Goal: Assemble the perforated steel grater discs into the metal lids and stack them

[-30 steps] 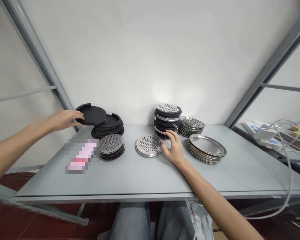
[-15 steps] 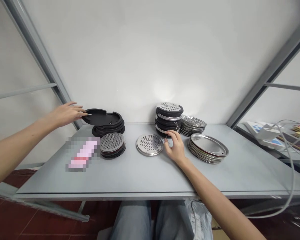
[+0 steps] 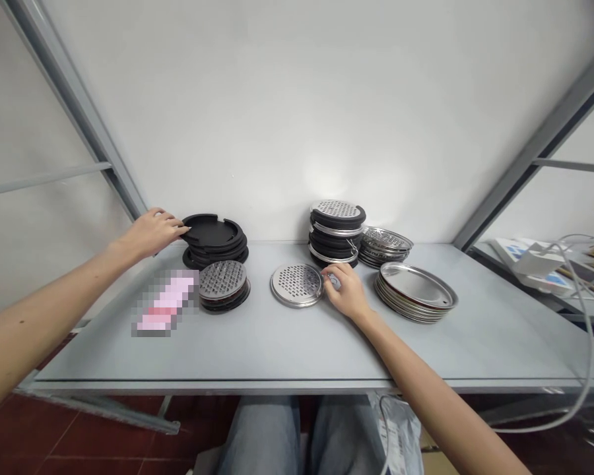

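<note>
My left hand (image 3: 161, 231) is at the left rim of the top black round tray (image 3: 210, 232) on a black stack; whether its fingers grip the rim is hard to see. Near the middle of the table, my right hand (image 3: 344, 288) curls its fingers at the right edge of a round perforated metal plate (image 3: 297, 285), with thumb and forefinger close together. What they hold, if anything, is too small to name. Behind this hand stands a tall stack of black rings and metal plates (image 3: 336, 231).
Grooved metal discs (image 3: 222, 280) are stacked in front of the black trays. Smooth metal plates (image 3: 416, 287) and patterned plates (image 3: 387, 241) stand at the right. A blurred pink item (image 3: 167, 300) lies left. White cables (image 3: 581, 330) hang at the right edge.
The top black tray, raised and tilted before, now rests lower on its stack, shifted right, with my left hand following. My right hand has moved slightly down towards the perforated plate's edge.
</note>
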Available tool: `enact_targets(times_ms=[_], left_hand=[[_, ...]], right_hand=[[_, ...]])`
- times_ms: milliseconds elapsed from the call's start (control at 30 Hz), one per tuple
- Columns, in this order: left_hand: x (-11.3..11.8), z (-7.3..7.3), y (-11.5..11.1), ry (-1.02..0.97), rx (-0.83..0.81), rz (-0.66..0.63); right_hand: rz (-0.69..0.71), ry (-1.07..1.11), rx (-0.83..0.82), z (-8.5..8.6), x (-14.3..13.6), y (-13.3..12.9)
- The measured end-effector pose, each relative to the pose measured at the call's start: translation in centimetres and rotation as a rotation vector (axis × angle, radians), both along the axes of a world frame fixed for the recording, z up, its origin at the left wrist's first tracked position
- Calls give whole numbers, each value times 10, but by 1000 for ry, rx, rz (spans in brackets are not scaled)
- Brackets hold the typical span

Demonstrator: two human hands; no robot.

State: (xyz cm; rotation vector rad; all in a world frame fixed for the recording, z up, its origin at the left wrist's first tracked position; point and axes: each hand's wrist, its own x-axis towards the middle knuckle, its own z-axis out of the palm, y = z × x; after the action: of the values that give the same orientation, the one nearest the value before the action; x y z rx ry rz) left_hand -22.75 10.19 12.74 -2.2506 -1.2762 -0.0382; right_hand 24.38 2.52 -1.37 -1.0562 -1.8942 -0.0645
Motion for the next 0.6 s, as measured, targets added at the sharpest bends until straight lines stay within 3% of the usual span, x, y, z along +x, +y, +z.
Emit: enact_targets(times_ms=[133,367,600], left_hand=[[7,-1,1,142,-9,47],[16,-12,9,-310,-191,2],[28,-26,15,-552,-125,190]], right_hand=[[15,-9,-18,-1,1,1],[15,-19,-30,-1,-1,2],[46,-1,-72,0,-2,1]])
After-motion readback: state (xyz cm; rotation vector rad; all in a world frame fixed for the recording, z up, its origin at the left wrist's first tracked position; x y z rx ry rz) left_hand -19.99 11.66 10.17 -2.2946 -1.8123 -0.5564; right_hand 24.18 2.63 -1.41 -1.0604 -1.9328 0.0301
